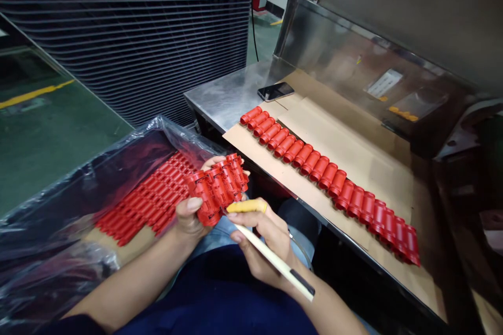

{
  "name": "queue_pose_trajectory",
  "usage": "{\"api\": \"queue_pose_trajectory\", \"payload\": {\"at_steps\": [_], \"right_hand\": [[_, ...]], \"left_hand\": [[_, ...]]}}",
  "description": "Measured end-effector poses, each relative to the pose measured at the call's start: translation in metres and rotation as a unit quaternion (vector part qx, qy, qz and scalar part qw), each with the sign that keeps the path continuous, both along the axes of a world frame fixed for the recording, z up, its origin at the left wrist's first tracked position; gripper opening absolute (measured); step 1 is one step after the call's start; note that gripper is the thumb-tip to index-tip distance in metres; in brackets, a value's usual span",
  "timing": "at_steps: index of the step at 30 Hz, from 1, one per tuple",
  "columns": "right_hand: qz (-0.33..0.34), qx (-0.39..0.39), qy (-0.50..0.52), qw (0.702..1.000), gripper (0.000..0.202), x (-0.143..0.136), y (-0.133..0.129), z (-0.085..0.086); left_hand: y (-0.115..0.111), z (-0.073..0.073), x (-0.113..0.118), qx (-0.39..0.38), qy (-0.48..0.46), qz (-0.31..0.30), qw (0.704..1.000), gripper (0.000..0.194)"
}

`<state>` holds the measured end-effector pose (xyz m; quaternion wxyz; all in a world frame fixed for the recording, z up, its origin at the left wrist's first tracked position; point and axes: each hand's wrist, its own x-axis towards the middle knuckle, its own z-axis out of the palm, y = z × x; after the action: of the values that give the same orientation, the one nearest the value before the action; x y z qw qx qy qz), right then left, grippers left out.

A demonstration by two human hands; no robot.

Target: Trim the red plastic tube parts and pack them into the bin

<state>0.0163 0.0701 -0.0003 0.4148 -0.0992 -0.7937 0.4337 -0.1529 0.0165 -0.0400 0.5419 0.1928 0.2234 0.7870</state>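
My left hand (191,215) is closed around a small row of red ribbed plastic tubes (219,187), held up above my lap. Its thumb presses on the near tube, and fingertips show at the far side. In my right hand (271,235) is a slim pale-handled tool (269,256) with a black patch near its rear end, gripped like a pen. The tool's tip meets the lower edge of the near tubes; its exact shape is too small to make out. A yellow finger cot (247,205) covers one right finger.
A plastic-lined bin (78,172) at left holds layers of red tubes (153,193). On the cardboard-covered metal table (223,95), a long line of red tubes (302,154) runs along the front edge, with a phone (276,91) behind. Stacked dark trays (157,26) stand beyond.
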Motion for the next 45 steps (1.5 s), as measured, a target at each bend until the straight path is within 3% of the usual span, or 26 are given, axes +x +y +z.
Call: {"api": "queue_pose_trajectory", "payload": {"at_steps": [3, 6, 13, 17, 20, 23, 28, 38, 45], "right_hand": [[0.026, -0.004, -0.024, 0.999, 0.02, 0.0, 0.003, 0.001], [0.038, 0.056, -0.032, 0.997, 0.02, -0.001, 0.005, -0.002], [-0.064, 0.226, -0.066, 0.97, 0.026, -0.011, -0.01, -0.011], [-0.108, 0.26, -0.058, 0.958, 0.029, -0.017, -0.012, -0.022], [-0.159, 0.235, -0.034, 0.958, 0.034, -0.014, -0.004, -0.029], [-0.199, 0.147, 0.005, 0.969, 0.038, -0.007, 0.006, -0.027], [-0.164, 0.018, 0.004, 0.986, 0.028, 0.009, 0.011, -0.015], [-0.183, 0.047, -0.023, 0.982, 0.032, 0.031, 0.017, -0.017], [-0.085, 0.056, 0.024, 0.995, 0.03, 0.001, -0.004, 0.001]], "left_hand": [[-0.002, -0.009, -0.002, 0.009, 0.026, 0.02, 0.999, 0.08], [-0.003, -0.015, -0.005, 0.0, 0.047, 0.042, 0.998, 0.08], [-0.002, -0.025, -0.005, -0.03, 0.076, 0.095, 0.992, 0.083], [0.001, -0.024, -0.001, -0.039, 0.063, 0.115, 0.991, 0.075], [0.003, -0.019, 0.0, -0.037, 0.053, 0.111, 0.992, 0.074], [0.003, -0.012, -0.003, -0.03, 0.028, 0.093, 0.995, 0.073], [0.001, -0.005, -0.005, -0.011, -0.003, 0.056, 0.998, 0.077], [-0.005, -0.001, -0.014, -0.013, -0.056, -0.026, 0.998, 0.087], [0.002, -0.009, -0.006, -0.008, -0.015, 0.045, 0.999, 0.08]]}}
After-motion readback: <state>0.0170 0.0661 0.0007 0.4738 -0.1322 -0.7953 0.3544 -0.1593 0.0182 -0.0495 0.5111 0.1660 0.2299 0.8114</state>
